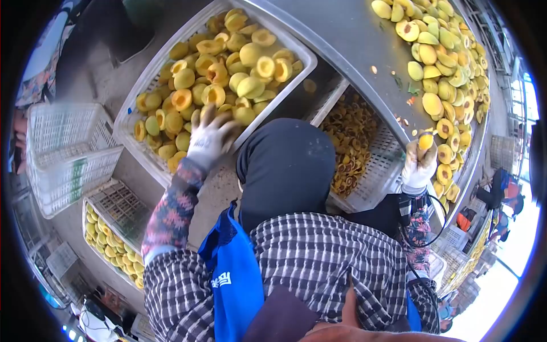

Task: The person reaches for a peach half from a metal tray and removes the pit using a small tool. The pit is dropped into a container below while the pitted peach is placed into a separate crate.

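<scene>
My left hand (212,138), in a white glove with stained fingertips, is over the near side of a white plastic crate (130,114). Its fingers are spread and a little blurred, right at the yellow peach halves (213,94) that fill the crate. My right hand (419,165), also gloved, is at the edge of a metal table (364,40). Between its thumb and fingers is a small yellow peach half (425,141). Beside that hand lies a long heap of peach halves (447,85), several with brown hollows facing up.
Below the table edge, a crate (373,188) holds brown pits and scraps. Stacked empty-looking white crates (71,148) stand at the left, above another crate of yellow fruit (111,248). My knee (288,171) is between my hands. Other people (504,191) are far right.
</scene>
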Demonstrator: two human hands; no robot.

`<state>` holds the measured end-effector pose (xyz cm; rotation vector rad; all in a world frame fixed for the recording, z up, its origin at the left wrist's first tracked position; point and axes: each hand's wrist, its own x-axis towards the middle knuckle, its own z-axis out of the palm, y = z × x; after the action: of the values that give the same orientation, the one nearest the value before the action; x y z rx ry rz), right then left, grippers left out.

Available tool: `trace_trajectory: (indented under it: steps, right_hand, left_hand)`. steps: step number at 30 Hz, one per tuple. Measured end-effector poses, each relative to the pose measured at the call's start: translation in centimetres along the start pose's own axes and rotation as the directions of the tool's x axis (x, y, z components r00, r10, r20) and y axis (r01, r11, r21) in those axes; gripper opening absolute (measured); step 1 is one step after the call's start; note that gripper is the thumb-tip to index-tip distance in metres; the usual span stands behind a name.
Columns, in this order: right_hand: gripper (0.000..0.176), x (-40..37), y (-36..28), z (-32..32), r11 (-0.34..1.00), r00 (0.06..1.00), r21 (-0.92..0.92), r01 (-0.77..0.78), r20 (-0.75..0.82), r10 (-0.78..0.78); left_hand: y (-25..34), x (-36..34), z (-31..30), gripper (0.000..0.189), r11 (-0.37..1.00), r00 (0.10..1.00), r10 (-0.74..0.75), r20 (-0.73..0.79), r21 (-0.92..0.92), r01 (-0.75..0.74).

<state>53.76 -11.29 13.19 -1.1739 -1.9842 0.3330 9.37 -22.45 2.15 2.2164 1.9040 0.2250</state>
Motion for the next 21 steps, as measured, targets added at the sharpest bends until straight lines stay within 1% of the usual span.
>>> trace_trajectory:
  steps: [1, 3, 4, 5, 6, 7, 9, 10, 11, 12, 13, 14, 15, 16, 17, 18, 19, 20, 21]
  right_hand:
    - [0.028, -0.5, 0.4, 0.2, 0.983, 0.996, 0.161, -0.086, -0.020, 0.091]
    - [0.028, 0.1, -0.3, -0.3, 0.998, 0.998, 0.044, -0.045, 0.040, 0.044]
    - [0.028, 0.6, -0.7, 0.3, 0.985, 0.995, -0.157, 0.072, -0.061, -0.083]
    - [0.026, 0.3, -0.5, 0.0, 0.996, 0.999, -0.087, 0.021, -0.038, -0.025]
    - [0.026, 0.3, -0.4, -0.1, 0.989, 0.997, -0.137, 0.052, -0.043, -0.058]
    - [0.025, 0.4, -0.3, 0.0, 0.979, 0.994, -0.186, 0.082, -0.049, -0.093]
    - [0.031, -0.7, 0.8, -0.4, 0.992, 0.992, -0.006, -0.124, 0.008, 0.124]
    - [0.031, -0.7, 1.3, -0.4, 0.987, 0.991, 0.084, -0.134, 0.040, 0.131]
    - [0.032, -0.8, 1.6, -0.6, 0.995, 0.995, 0.048, -0.089, 0.042, 0.087]
    - [0.029, -0.7, 2.1, -0.4, 0.987, 0.998, 0.149, -0.054, 0.033, 0.049]
    - [0.027, -0.5, 2.0, 0.0, 0.968, 1.000, 0.249, -0.023, 0.024, 0.017]
    - [0.029, 0.0, 0.3, 0.3, 0.998, 0.999, 0.053, 0.042, -0.028, -0.040]
    - [0.029, -0.1, 0.4, 0.3, 0.999, 0.999, -0.003, 0.035, -0.041, -0.035]
    - [0.030, -0.2, 0.6, 0.5, 0.996, 0.999, 0.084, -0.029, -0.024, 0.031]
    - [0.030, -0.4, 0.8, 0.3, 0.983, 0.995, 0.155, -0.095, -0.008, 0.098]
    - [0.031, -0.6, 1.0, 0.0, 1.000, 0.999, 0.004, -0.002, -0.036, 0.002]
    - [0.032, 0.4, -0.6, 0.2, 0.983, 0.994, -0.164, 0.084, -0.050, -0.093]
    - [0.033, -0.5, 0.1, 0.0, 0.961, 0.980, 0.203, -0.188, -0.034, 0.199]
    - [0.033, -0.2, -0.5, 0.0, 0.988, 0.990, 0.093, -0.126, -0.051, 0.131]
  left_hand:
    - [0.0, -1.3, -0.3, 0.041, 0.999, 0.999, -0.044, -0.001, 0.028, 0.044]
    - [-0.2, -3.5, -0.9, 0.041, 0.975, 0.971, -0.223, 0.087, 0.003, 0.224]
    - [-0.5, -4.7, -1.1, 0.042, 0.955, 0.946, -0.296, 0.130, 0.033, 0.295]
    - [-1.0, -6.1, -1.3, 0.043, 0.928, 0.911, -0.372, 0.177, 0.067, 0.366]
    - [-1.5, -7.4, -1.5, 0.047, 0.929, 0.908, -0.369, 0.198, 0.078, 0.361]
    - [-1.3, -8.3, -2.4, 0.054, 0.912, 0.889, -0.410, 0.206, 0.123, 0.392]
    - [-2.1, -9.6, -2.8, 0.058, 0.878, 0.835, -0.478, 0.272, 0.176, 0.445]
    - [-1.8, -10.1, -3.2, 0.058, 0.865, 0.824, -0.500, 0.266, 0.185, 0.465]
    - [-1.5, -10.1, -3.6, 0.054, 0.822, 0.756, -0.568, 0.326, 0.168, 0.545]
    - [-1.4, -9.8, -3.9, 0.050, 0.776, 0.686, -0.617, 0.385, 0.152, 0.613]
    - [-1.4, -9.5, -4.7, 0.050, 0.770, 0.683, -0.626, 0.376, 0.162, 0.617]
    - [-1.6, -9.1, -6.0, 0.047, 0.821, 0.696, -0.558, 0.452, 0.183, 0.541]
    - [-2.0, -8.5, -6.8, 0.044, 0.869, 0.697, -0.483, 0.529, 0.189, 0.458]
    - [-2.7, -7.7, -7.2, 0.040, 0.870, 0.695, -0.405, 0.595, 0.017, 0.492]
    - [-2.5, -7.2, -7.3, 0.040, 0.877, 0.701, -0.388, 0.599, 0.007, 0.480]
    - [-2.2, -5.7, -7.4, 0.039, 0.895, 0.764, -0.402, 0.504, 0.042, 0.444]
    - [-1.7, -3.7, -7.3, 0.038, 0.914, 0.828, -0.393, 0.400, 0.070, 0.400]
    - [-0.7, -1.4, -7.1, 0.036, 0.912, 0.887, -0.380, 0.264, -0.056, 0.407]
    - [0.9, 1.6, -7.6, 0.034, 0.899, 0.903, -0.362, 0.232, -0.169, 0.404]
